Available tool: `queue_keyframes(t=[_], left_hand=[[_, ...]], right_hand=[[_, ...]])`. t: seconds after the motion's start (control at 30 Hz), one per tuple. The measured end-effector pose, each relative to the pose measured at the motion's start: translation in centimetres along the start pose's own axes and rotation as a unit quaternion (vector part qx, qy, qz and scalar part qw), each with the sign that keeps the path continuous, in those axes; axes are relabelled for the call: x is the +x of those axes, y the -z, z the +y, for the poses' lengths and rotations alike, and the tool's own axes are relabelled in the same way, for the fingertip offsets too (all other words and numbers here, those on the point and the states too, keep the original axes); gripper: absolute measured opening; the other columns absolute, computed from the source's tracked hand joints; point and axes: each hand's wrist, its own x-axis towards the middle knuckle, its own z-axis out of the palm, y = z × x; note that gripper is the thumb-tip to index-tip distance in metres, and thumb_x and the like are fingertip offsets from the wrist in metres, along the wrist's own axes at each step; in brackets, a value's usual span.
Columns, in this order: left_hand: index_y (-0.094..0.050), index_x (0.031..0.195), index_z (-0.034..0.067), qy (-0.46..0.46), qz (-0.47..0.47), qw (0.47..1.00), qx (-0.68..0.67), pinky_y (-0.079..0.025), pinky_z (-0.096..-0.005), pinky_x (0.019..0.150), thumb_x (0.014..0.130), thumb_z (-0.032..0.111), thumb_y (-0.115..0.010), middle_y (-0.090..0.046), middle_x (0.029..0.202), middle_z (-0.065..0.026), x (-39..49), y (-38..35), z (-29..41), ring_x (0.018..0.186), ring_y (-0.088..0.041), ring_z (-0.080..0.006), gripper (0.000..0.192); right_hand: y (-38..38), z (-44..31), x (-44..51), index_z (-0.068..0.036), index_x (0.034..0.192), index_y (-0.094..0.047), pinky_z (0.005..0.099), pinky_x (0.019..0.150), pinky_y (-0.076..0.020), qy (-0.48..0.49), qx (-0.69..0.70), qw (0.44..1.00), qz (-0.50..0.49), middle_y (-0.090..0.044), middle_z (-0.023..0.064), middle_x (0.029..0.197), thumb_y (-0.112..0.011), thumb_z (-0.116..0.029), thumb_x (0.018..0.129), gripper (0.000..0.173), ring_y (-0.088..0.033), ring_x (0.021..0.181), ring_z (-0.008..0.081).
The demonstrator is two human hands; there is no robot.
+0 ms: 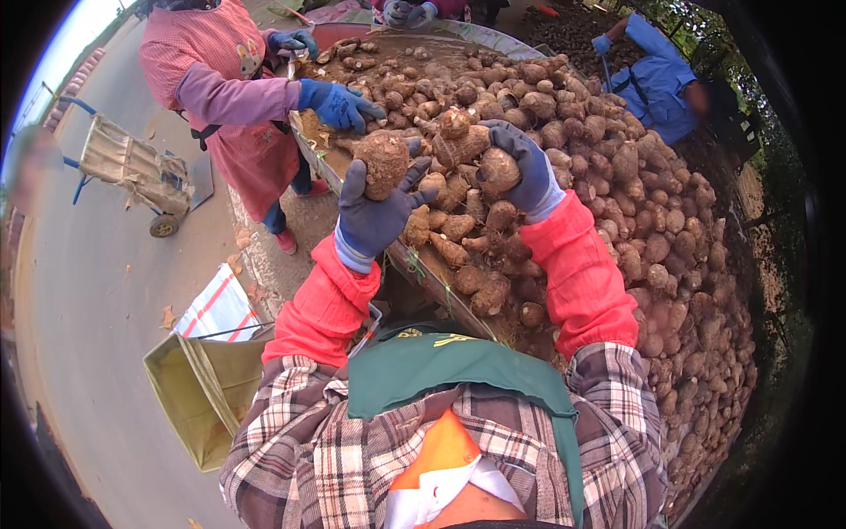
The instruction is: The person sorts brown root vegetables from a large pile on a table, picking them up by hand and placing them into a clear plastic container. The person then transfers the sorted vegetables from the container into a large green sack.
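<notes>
Brown taro corms (654,248) lie heaped across a large raised bin. My left hand (383,205), in a dark blue glove, is turned palm up at the bin's near edge, with a round rough corm (382,164) held on its fingers. To its right my right hand (525,165), gloved alike, grips a smaller corm (500,170) with a pale patch. A larger knobbly corm (461,144) is between the two hands, close to my right fingers; whether they touch it, I cannot tell.
A co-worker's blue-gloved hand (340,106) reaches over the corms at the upper left. The bin's rim (436,284) runs before me. An open fabric container (205,390) stands at lower left, a hand truck (132,165) farther off. Other people are at the far side.
</notes>
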Motion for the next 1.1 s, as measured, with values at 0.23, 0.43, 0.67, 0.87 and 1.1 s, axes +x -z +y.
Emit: queue_keyframes(t=[0.23,0.43,0.67,0.87,1.1], left_hand=[[-0.043,0.151,0.016,-0.147,0.034,0.975,0.163,-0.032,-0.0603,0.117,0.095,0.061,-0.059,-0.047,0.153,-0.0073,-4.6,-3.7,-1.0,0.144,-0.040,-0.0327,0.074],[-0.058,0.135,0.002,-0.108,0.105,0.988,-0.041,-0.043,-0.0580,0.109,0.095,0.071,-0.046,-0.064,0.131,-0.0170,-6.1,-3.5,-0.2,0.124,-0.059,-0.0364,0.081],[-0.057,0.136,0.001,-0.063,0.036,0.994,-0.080,-0.043,-0.0573,0.110,0.095,0.070,-0.049,-0.062,0.135,-0.0163,-5.7,-3.8,-2.0,0.126,-0.058,-0.0359,0.081],[-0.046,0.147,0.005,-0.051,0.003,0.995,0.084,-0.043,-0.0548,0.111,0.092,0.065,-0.060,-0.055,0.146,-0.0139,-5.6,-4.4,-3.3,0.135,-0.052,-0.0330,0.084],[-0.049,0.141,0.004,-0.031,0.040,0.977,0.205,-0.056,-0.0273,0.069,0.079,0.063,-0.078,-0.067,0.117,-0.0070,-2.5,-4.4,-3.3,0.093,-0.067,-0.0157,0.091]], right_hand=[[-10.2,-1.9,-4.4,-0.003,0.105,-0.062,0.0308,0.073,-0.0478,0.035,-0.081,0.996,0.023,-0.064,0.0067,0.096,-0.076,-0.014,0.089,0.024,-0.056,0.081,0.0163],[-8.7,-6.9,-4.2,-0.003,0.095,-0.060,0.0346,0.067,-0.0480,-0.138,-0.139,0.979,-0.060,-0.060,0.0118,0.078,-0.077,-0.027,0.088,0.030,-0.052,0.071,0.0154],[-6.9,-7.9,-4.1,0.001,0.131,-0.057,0.0354,0.083,-0.0531,-0.052,-0.069,0.986,-0.144,-0.068,0.0154,0.110,-0.067,-0.018,0.097,0.040,-0.065,0.097,0.0209],[-6.0,-6.7,-5.3,-0.003,0.129,-0.059,0.0385,0.076,-0.0542,-0.030,-0.263,0.962,-0.063,-0.069,0.0182,0.095,-0.062,-0.023,0.101,0.035,-0.070,0.084,0.0273],[-6.2,-6.7,-5.4,-0.004,0.120,-0.057,0.0443,0.072,-0.0534,-0.038,-0.211,0.977,-0.012,-0.067,0.0232,0.089,-0.048,-0.027,0.106,0.028,-0.069,0.083,0.0415]])
